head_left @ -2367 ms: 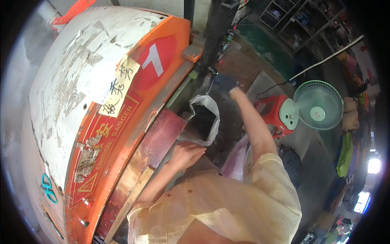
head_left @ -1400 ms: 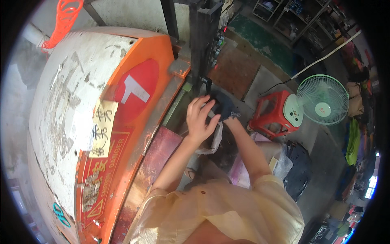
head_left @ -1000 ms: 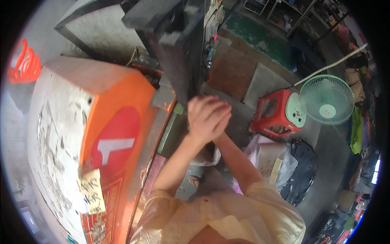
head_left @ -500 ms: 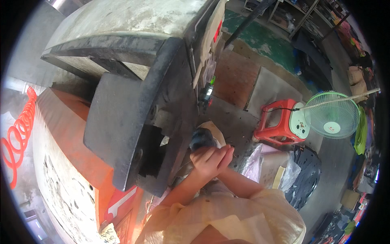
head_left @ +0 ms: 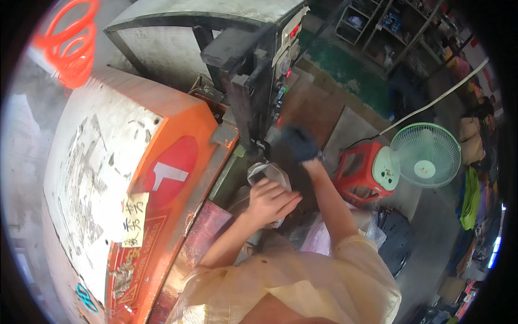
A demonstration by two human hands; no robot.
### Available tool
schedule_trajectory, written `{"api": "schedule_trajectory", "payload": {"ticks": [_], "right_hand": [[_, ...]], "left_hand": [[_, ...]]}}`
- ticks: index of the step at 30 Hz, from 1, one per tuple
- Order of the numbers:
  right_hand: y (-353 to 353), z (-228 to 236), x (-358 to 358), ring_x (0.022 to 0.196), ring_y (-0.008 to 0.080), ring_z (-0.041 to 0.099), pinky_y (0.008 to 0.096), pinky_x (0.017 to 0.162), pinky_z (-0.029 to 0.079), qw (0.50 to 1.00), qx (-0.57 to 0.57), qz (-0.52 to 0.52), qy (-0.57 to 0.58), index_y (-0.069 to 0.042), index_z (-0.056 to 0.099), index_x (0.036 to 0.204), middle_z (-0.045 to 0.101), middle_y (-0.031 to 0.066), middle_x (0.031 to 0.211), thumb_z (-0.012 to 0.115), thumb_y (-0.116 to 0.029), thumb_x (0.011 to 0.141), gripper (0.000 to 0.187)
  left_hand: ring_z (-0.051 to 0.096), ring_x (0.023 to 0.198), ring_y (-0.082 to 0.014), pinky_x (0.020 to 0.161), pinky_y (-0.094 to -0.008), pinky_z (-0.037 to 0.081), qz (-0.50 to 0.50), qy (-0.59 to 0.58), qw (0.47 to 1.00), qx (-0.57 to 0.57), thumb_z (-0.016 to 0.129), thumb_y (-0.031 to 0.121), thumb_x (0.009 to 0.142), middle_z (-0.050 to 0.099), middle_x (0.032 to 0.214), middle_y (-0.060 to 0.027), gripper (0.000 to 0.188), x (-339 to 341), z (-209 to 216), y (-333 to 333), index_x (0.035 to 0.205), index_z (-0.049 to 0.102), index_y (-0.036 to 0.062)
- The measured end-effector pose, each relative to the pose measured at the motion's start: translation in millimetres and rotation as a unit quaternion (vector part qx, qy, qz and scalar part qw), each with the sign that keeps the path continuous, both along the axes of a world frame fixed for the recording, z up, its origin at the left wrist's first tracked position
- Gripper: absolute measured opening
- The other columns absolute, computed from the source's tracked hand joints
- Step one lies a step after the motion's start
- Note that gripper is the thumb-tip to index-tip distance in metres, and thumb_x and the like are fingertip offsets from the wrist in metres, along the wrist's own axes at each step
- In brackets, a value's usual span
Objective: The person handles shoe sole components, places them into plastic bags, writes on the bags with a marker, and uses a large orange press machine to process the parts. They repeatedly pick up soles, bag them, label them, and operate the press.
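Note:
My left hand (head_left: 272,201), bare, has its fingers bent and drawn together over a whitish open bag or container (head_left: 278,175). A grey flat piece (head_left: 260,177) shows beside the fingers; whether they grip anything is hidden. My right hand (head_left: 302,144) wears a dark blue glove and is smeared by motion, so its fingers cannot be read. It reaches forward past the bag, near the control panel (head_left: 281,65) with lit red displays on the machine's side. Close to my left forearm stands the orange and white machine (head_left: 183,116), a red disc on its flank.
A dark metal frame (head_left: 245,102) juts from the machine near my hands. Red coiled hose (head_left: 73,46) hangs at far left. To the right stand a red stool (head_left: 356,170) with a pale seat and a green fan (head_left: 423,156). Shelves (head_left: 372,32) line the back.
My hands have parted: the gloved right one went forward and right, the left stayed near the bag. The view has shifted, and the black block that was close in front now appears farther off.

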State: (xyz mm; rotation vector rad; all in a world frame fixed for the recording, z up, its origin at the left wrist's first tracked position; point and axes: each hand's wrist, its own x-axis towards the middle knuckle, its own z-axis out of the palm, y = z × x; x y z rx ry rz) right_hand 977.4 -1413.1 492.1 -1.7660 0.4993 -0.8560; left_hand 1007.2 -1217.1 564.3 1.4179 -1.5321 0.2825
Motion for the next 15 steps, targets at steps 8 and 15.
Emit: {"api": "schedule_trajectory", "payload": {"ticks": [8,15], "right_hand": [[-103.1,30.1,67.3,0.091,0.0293,0.065,0.0371,0.081,0.049,0.940,-0.181,-0.131,0.259,-0.004,0.065,0.102,0.066,0.0174,0.104,0.065,-0.037,0.082,0.039],[-67.2,-90.4,-10.2,0.085,0.0306,0.065,0.0411,0.073,0.048,0.932,-0.299,-0.077,0.189,-0.002,0.069,0.090,0.068,0.0164,0.090,0.054,-0.030,0.086,0.032]], "left_hand": [[0.060,0.059,-0.0224,0.058,-0.0340,0.049,0.148,0.124,0.960,0.204,0.074,0.015,0.075,0.062,0.064,-0.0044,0.008,-25.3,-31.4,138.8,0.074,0.069,0.0093],[0.060,0.058,-0.0228,0.054,-0.0347,0.048,0.299,0.131,0.929,0.173,0.071,0.022,0.080,0.063,0.064,-0.0053,0.011,-76.6,-35.1,229.9,0.076,0.071,0.0119]]}}
